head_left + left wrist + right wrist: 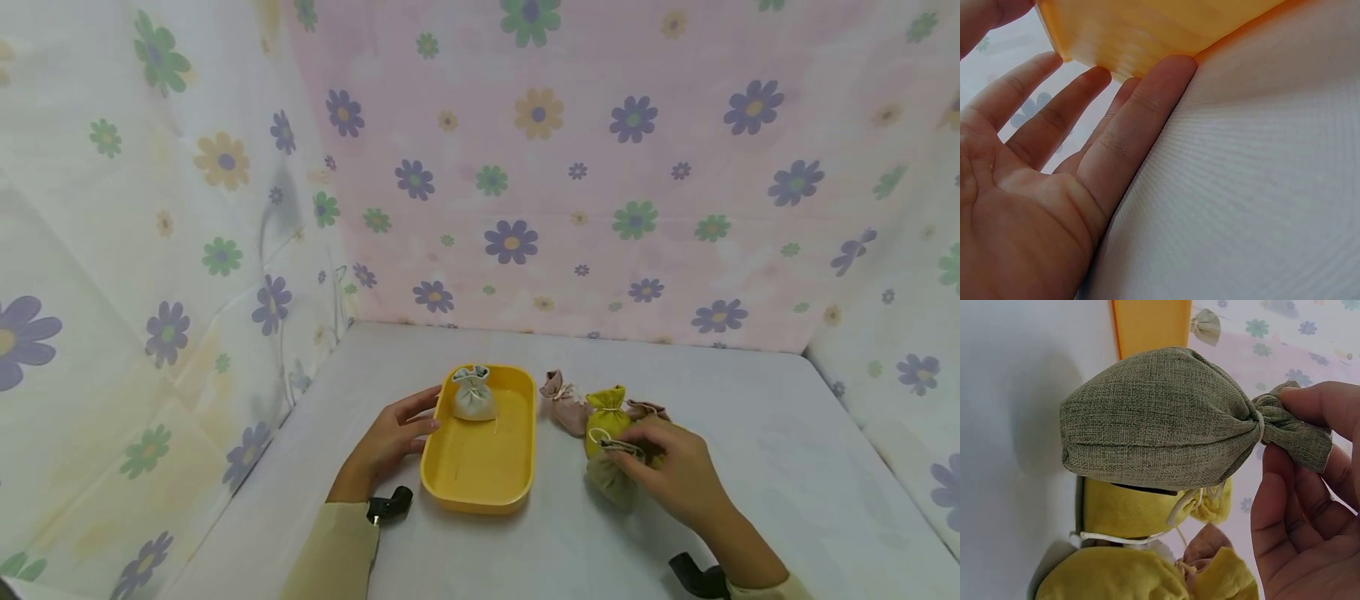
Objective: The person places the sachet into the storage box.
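My right hand (pixel 678 467) pinches a grey-green cloth drawstring pouch (pixel 1160 419) by its gathered neck, thumb on one side and fingers on the other. Its rounded body hangs close to the table; whether it touches cannot be told. Beside it stands a yellow pouch (pixel 606 404), partly covered by the hand. A second yellow pouch (pixel 1110 575) shows in the right wrist view. The fairly straight fingers of my left hand (pixel 393 433) touch the left side of a yellow tray (pixel 480 487). Inside the tray, at its back left, sits a whitish pouch (pixel 474 402).
A dusty-pink pouch (pixel 570 412) lies between the tray and the yellow pouch. Behind the right hand, another brownish-pink pouch (pixel 648 408) is mostly hidden. A white cloth covers the table (pixel 787 433), with flowered curtains (pixel 570 192) at the back and sides.
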The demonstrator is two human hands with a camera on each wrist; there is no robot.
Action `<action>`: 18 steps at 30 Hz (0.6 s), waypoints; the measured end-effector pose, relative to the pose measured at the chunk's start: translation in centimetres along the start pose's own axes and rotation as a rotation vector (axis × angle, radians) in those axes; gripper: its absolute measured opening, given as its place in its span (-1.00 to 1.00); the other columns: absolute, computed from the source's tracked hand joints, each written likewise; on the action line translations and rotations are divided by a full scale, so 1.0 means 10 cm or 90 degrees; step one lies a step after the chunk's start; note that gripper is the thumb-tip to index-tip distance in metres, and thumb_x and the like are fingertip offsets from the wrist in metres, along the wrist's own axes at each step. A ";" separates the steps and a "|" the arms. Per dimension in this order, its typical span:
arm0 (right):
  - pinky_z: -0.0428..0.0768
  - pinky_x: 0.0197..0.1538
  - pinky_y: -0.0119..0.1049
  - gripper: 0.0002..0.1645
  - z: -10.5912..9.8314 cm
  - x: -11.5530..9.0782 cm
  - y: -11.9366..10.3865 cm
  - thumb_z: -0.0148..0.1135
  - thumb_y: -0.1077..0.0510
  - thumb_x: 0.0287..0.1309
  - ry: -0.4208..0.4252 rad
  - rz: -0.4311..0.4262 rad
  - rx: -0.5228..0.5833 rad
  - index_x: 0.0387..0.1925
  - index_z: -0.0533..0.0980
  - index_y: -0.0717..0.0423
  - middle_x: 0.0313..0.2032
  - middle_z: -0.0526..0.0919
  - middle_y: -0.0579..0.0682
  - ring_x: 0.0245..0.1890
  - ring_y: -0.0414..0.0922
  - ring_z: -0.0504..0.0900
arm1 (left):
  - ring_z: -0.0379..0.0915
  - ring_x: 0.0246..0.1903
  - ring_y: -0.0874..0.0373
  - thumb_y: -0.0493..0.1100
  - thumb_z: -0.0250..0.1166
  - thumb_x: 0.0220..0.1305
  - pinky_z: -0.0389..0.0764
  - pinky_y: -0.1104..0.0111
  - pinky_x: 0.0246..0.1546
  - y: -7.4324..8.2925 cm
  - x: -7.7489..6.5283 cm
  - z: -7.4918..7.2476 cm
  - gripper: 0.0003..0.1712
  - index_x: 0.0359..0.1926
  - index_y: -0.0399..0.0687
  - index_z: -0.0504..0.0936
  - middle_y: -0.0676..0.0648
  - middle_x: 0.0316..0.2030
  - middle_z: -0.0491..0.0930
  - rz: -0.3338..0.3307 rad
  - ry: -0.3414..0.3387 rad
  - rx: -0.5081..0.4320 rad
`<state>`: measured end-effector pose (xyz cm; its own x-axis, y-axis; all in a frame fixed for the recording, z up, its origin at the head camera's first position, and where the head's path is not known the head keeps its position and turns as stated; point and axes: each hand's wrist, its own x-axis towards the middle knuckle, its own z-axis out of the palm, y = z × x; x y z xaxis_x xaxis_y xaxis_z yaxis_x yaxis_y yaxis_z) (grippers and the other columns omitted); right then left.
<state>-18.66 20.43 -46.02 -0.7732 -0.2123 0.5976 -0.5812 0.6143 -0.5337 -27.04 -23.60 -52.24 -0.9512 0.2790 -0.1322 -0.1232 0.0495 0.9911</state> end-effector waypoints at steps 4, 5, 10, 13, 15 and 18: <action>0.56 -0.36 -0.59 -0.67 0.01 0.04 -0.01 0.68 0.25 -0.11 0.015 -0.021 0.000 -0.31 0.70 -0.08 -0.29 0.73 -0.25 -0.37 -0.35 0.60 | 0.44 0.38 -0.09 -0.15 0.42 0.35 0.74 0.11 0.07 0.00 0.01 0.01 -0.27 0.48 0.31 0.43 -0.03 0.49 0.33 0.001 -0.005 0.003; 0.56 -0.37 -0.59 -0.67 0.01 0.05 -0.02 0.68 0.26 -0.12 0.019 -0.026 0.002 -0.31 0.70 -0.08 -0.29 0.73 -0.25 -0.38 -0.35 0.60 | 0.44 0.38 -0.09 -0.15 0.42 0.36 0.74 0.10 0.07 0.01 0.01 0.01 -0.28 0.48 0.31 0.43 -0.03 0.49 0.34 0.003 -0.007 0.003; 0.58 -0.42 -0.50 -0.68 0.00 0.15 -0.07 0.66 0.24 -0.08 0.022 -0.035 0.016 -0.30 0.70 -0.12 -0.31 0.70 -0.27 -0.43 -0.34 0.56 | 0.45 0.37 -0.09 -0.12 0.44 0.34 0.74 0.10 0.06 0.01 0.01 0.02 -0.27 0.47 0.35 0.43 -0.02 0.49 0.34 0.003 0.000 0.011; 0.57 -0.47 -0.46 -0.71 0.01 0.22 -0.11 0.64 0.21 -0.02 0.019 -0.032 0.021 -0.29 0.70 -0.14 -0.35 0.68 -0.29 -0.47 -0.35 0.54 | 0.45 0.37 -0.08 -0.10 0.46 0.32 0.75 0.11 0.06 0.01 0.00 0.02 -0.26 0.47 0.37 0.44 -0.01 0.49 0.34 -0.003 0.009 0.014; 0.57 -0.47 -0.45 -0.74 0.01 0.26 -0.14 0.63 0.19 0.01 0.020 -0.030 0.023 -0.29 0.70 -0.15 -0.36 0.68 -0.30 -0.47 -0.35 0.54 | 0.45 0.37 -0.09 -0.10 0.46 0.32 0.74 0.11 0.06 0.01 -0.01 0.02 -0.26 0.47 0.38 0.44 -0.01 0.49 0.34 -0.005 0.008 0.014; 0.58 -0.44 -0.46 -0.76 0.03 0.32 -0.16 0.61 0.17 0.05 0.019 -0.024 0.033 -0.27 0.70 -0.16 -0.33 0.69 -0.30 -0.45 -0.34 0.56 | 0.45 0.37 -0.09 -0.11 0.44 0.33 0.74 0.10 0.07 0.02 -0.02 0.01 -0.27 0.47 0.37 0.43 -0.01 0.50 0.33 -0.003 0.002 0.011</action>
<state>-20.26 18.55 -43.42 -0.7428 -0.2114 0.6353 -0.6228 0.5664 -0.5397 -26.84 -23.51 -52.03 -0.9515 0.2758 -0.1364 -0.1224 0.0674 0.9902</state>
